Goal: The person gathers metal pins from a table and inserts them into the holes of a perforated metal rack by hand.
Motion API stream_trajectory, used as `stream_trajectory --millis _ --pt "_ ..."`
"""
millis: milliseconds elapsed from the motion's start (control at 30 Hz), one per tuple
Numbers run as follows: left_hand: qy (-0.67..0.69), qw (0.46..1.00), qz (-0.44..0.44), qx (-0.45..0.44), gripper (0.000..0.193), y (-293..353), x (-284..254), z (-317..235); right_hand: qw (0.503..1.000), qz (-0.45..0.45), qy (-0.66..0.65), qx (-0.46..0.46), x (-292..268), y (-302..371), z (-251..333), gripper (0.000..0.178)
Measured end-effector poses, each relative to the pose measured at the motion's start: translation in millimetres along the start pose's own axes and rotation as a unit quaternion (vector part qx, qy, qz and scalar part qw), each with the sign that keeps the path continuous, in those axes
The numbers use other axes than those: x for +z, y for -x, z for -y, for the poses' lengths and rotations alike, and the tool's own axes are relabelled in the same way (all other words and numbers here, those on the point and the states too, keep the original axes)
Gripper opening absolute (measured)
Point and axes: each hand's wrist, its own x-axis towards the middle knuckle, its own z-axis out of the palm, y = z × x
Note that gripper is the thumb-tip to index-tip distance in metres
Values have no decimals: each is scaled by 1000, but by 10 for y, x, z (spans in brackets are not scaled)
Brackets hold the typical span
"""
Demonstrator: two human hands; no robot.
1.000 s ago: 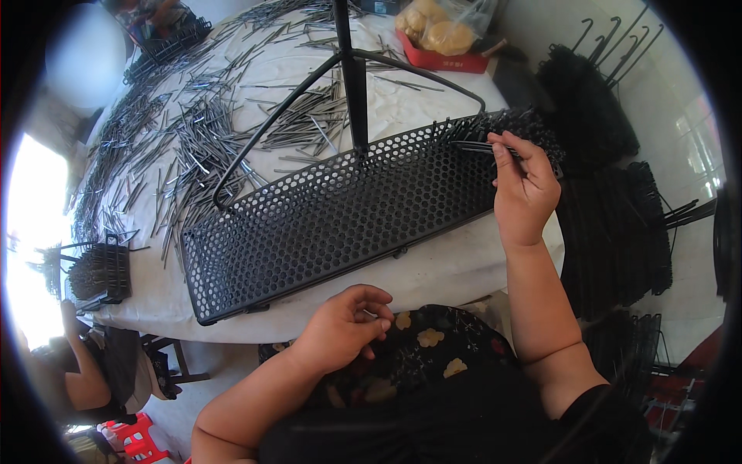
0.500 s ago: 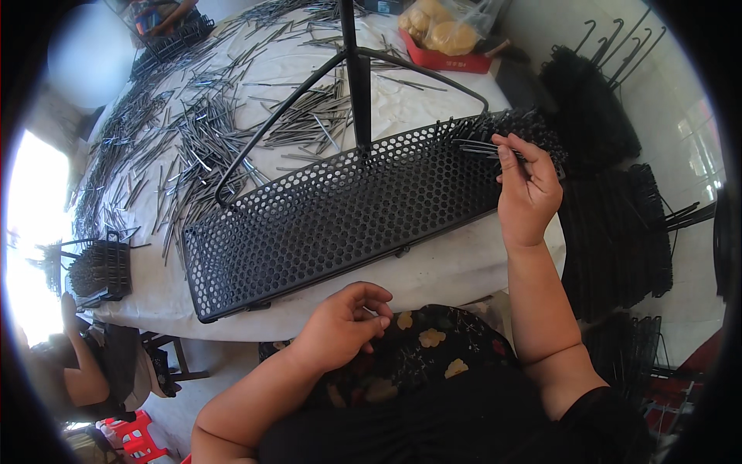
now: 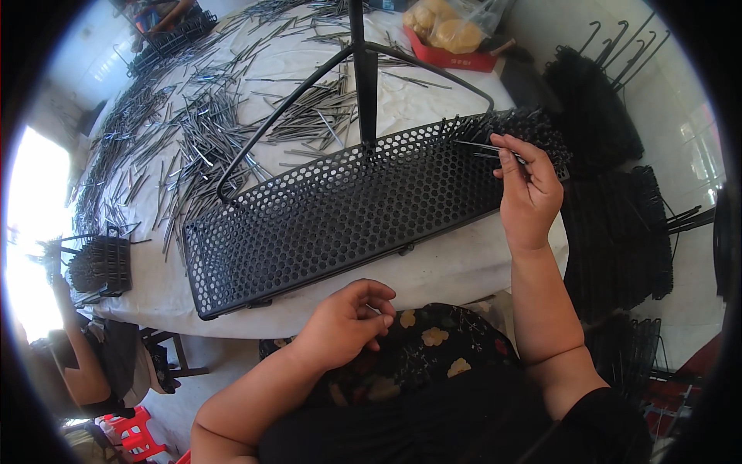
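A black rack (image 3: 325, 220) with a honeycomb of holes lies slanted across the table in front of me, its carrying handle (image 3: 366, 93) rising at the far side. Several thin dark metal rods (image 3: 479, 146) are pinched between the thumb and fingers of my right hand (image 3: 533, 189). Their tips point left over the rack's right part. Beside that hand, the rack's right end is packed with upright rods (image 3: 533, 127). My left hand (image 3: 344, 325) rests above my lap near the table edge, fingers loosely curled to the thumb, with nothing visible in it.
Loose metal rods (image 3: 209, 135) lie strewn over the white-covered table (image 3: 433, 259). A red tray (image 3: 464, 60) with bagged food sits at the back. Filled dark racks (image 3: 610, 232) stand at my right. At the left are another filled rack (image 3: 100, 263) and a person's arm (image 3: 81, 371).
My right hand has barely shifted, and the rods between its fingers are slightly rearranged, with fewer tips showing. My left hand stays nearly still. At the left, the other person's arm has moved.
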Motion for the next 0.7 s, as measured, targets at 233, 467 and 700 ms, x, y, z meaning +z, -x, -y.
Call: stream_trajectory --millis 233,467,700 --pt "5 1000 -4 -4 31 13 -7 -13 995 -11 39 -90 -15 11 35 14" --pt "14 1000 -2 2 31 18 4 -17 996 7 50 -79 -58 -12 66 14" --pt "25 1000 -4 9 31 26 -19 -21 987 28 111 -111 -71 3 59 14"
